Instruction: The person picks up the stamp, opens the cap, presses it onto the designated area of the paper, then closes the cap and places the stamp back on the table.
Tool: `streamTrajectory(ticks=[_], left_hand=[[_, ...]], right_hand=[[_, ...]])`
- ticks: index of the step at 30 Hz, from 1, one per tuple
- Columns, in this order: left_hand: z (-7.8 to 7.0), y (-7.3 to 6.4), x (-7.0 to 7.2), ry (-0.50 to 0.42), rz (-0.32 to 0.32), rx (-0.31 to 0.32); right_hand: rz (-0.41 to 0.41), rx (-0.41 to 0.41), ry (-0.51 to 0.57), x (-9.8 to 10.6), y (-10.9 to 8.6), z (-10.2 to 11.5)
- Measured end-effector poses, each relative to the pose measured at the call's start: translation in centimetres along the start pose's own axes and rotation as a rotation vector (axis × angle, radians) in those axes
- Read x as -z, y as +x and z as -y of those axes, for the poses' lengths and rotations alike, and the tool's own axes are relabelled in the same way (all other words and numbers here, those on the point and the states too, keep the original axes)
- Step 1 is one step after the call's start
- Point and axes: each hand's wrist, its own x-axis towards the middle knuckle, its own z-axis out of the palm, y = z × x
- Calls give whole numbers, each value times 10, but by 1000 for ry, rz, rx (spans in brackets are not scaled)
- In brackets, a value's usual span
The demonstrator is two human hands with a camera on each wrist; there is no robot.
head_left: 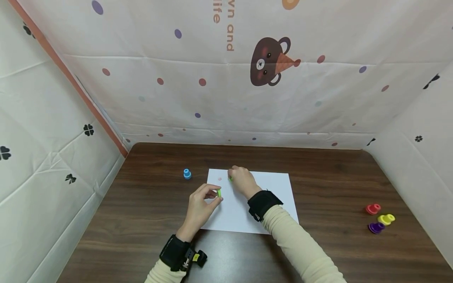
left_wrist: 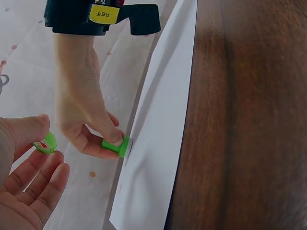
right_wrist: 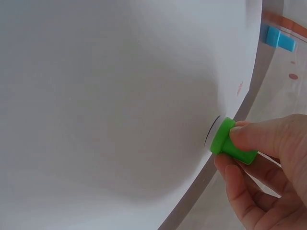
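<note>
My right hand [head_left: 243, 182] pinches a small green stamp [right_wrist: 236, 146] by its handle, over the upper left part of a white sheet of paper [head_left: 230, 218]. The stamp's pale face is uncovered and sits close to the sheet in the right wrist view. Between thumb and fingertips, my left hand [head_left: 198, 206] holds the round green stamp cap [left_wrist: 46, 143] on edge above the left side of the paper. A red pattern shows inside that cap. One faint pink print [head_left: 220, 179] marks the paper near its top left corner.
A blue stamp [head_left: 187, 173] stands on the brown wooden table [head_left: 152, 188], left of the paper. Red [head_left: 373, 208], yellow [head_left: 386, 219] and purple [head_left: 376, 227] stamps cluster at the right. Patterned white cloth [head_left: 219, 98] hangs behind the table and along both sides.
</note>
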Motion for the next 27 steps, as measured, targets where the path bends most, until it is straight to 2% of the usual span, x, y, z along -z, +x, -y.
streamTrajectory(ticks=[14, 27], left_hand=[[2, -2, -2, 2, 4, -21], [3, -3, 0, 7, 10, -11]], right_hand=[[-31, 15, 13, -1, -1, -2], [-35, -22, 135, -2, -6, -6]])
